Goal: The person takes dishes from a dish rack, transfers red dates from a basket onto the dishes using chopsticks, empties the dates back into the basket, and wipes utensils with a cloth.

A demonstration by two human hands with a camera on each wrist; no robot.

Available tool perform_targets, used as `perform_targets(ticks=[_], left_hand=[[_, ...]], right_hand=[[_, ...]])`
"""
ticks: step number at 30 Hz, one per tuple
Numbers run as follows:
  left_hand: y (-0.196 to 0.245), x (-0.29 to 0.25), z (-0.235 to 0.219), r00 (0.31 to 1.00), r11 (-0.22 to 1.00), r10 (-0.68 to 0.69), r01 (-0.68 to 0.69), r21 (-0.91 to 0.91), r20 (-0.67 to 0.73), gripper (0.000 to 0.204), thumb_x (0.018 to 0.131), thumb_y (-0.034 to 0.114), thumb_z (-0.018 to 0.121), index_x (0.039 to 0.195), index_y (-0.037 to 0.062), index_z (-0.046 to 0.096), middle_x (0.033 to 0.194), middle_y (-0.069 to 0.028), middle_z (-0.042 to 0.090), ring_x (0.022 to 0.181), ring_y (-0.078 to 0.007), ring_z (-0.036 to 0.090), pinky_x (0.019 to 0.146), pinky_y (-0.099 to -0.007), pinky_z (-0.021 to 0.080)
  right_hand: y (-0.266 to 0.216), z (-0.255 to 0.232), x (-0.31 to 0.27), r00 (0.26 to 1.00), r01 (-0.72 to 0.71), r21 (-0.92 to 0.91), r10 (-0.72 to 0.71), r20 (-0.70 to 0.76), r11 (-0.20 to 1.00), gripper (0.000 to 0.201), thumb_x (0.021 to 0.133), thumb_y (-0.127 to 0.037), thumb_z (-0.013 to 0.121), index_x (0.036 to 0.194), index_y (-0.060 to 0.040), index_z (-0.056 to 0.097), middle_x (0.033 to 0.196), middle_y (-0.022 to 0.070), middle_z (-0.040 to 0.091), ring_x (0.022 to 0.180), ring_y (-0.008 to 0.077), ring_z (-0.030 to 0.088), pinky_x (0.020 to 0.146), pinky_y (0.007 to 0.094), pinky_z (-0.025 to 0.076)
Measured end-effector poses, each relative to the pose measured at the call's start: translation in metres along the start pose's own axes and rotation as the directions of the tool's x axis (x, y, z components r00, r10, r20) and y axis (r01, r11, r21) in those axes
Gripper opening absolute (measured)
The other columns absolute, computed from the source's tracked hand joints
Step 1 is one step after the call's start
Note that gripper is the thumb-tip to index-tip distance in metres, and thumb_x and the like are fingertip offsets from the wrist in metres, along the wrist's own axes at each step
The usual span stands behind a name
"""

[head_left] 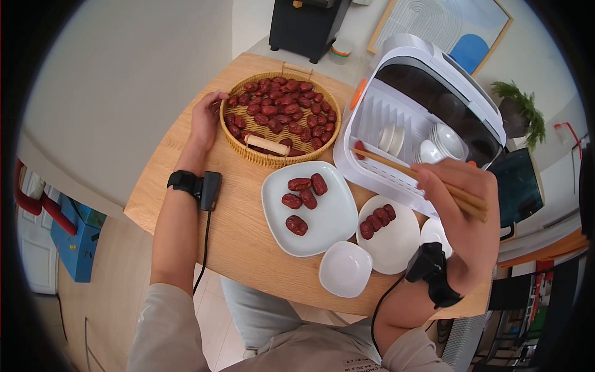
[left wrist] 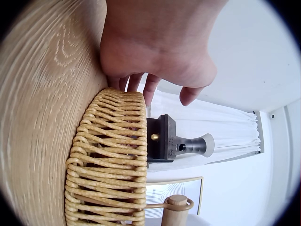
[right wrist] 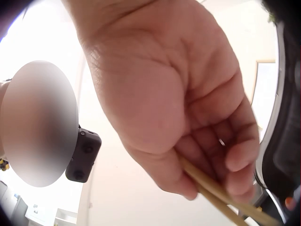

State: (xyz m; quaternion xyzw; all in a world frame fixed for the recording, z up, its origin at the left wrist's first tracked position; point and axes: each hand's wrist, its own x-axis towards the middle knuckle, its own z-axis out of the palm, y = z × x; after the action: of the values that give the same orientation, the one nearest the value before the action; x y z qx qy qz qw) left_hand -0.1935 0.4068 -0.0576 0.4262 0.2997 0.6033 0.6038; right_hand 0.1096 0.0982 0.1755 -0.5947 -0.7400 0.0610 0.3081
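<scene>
My right hand [head_left: 462, 192] grips a pair of wooden chopsticks [head_left: 455, 192], which point left across the front of the white dish box. At their tips is a red date [head_left: 359, 149]. My left hand [head_left: 206, 118] rests at the left rim of a round wicker basket [head_left: 279, 162] full of dried red dates [head_left: 269, 110]; its thumb [left wrist: 190, 95] stands apart from the fingers. Below the basket, several dates lie on a squarish white plate [head_left: 322, 232]. A row of dates sits on a round white plate [head_left: 400, 251] to its right.
The dish box [head_left: 427, 49] has its lid raised, with white bowls [head_left: 447, 141] and small plates inside. A small square bowl [head_left: 346, 270] sits near the table's front edge. Behind the table stand a black appliance [head_left: 307, 28] and a framed picture [head_left: 446, 28].
</scene>
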Motion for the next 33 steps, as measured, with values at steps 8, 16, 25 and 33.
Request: perform_targets(ticks=[8, 16, 25, 33], left_hand=[[0.0, 0.001, -0.002, 1.0, 1.0, -0.015, 0.015, 0.008, 0.002, 0.027, 0.096, 0.031, 0.05, 0.095, 0.0072, 0.063, 0.104, -0.004, 0.061, 0.105, -0.0175, 0.054, 0.097, -0.0312, 0.039], [-0.003, 0.003, -0.004, 1.0, 0.999, 0.027, -0.027, 0.017, 0.012, 0.028, 0.097, 0.03, 0.049, 0.099, 0.005, 0.063, 0.106, -0.0063, 0.062, 0.105, -0.0191, 0.054, 0.097, -0.0317, 0.039], [0.005, -0.002, 0.001, 1.0, 1.0, -0.005, 0.005, 0.028, -0.004, 0.029, 0.097, 0.03, 0.049, 0.099, 0.0038, 0.063, 0.106, -0.0068, 0.061, 0.106, -0.0199, 0.054, 0.098, -0.0321, 0.039], [0.004, -0.001, 0.0, 1.0, 0.999, -0.005, 0.004, 0.031, 0.007, 0.029, 0.097, 0.031, 0.049, 0.099, 0.0045, 0.062, 0.106, -0.0063, 0.061, 0.106, -0.0188, 0.055, 0.098, -0.0318, 0.039]], right_hand=[[0.0, 0.0, -0.03, 0.983, -0.142, -0.319, 0.097, -0.154, 0.937, 0.014, 0.085, -0.004, 0.068, 0.085, 0.0097, 0.067, 0.06, 0.0102, 0.056, 0.052, 0.0116, 0.048, 0.049, 0.0273, 0.036], [-0.014, -0.016, -0.033, 0.988, -0.127, -0.083, 0.133, 0.073, 0.988, 0.013, 0.083, -0.006, 0.072, 0.083, 0.0064, 0.069, 0.063, 0.0096, 0.061, 0.05, 0.0154, 0.052, 0.049, 0.0278, 0.039], [0.015, 0.003, -0.011, 0.942, -0.29, -0.085, 0.3, 0.152, 0.953, 0.021, 0.084, -0.015, 0.068, 0.079, 0.0053, 0.068, 0.058, 0.0144, 0.058, 0.051, 0.022, 0.056, 0.052, 0.032, 0.044], [0.03, 0.006, -0.001, 0.85, -0.447, -0.172, 0.477, 0.225, 0.878, 0.027, 0.087, -0.017, 0.067, 0.083, 0.0092, 0.07, 0.058, 0.007, 0.06, 0.049, 0.0106, 0.057, 0.05, 0.0255, 0.046]])
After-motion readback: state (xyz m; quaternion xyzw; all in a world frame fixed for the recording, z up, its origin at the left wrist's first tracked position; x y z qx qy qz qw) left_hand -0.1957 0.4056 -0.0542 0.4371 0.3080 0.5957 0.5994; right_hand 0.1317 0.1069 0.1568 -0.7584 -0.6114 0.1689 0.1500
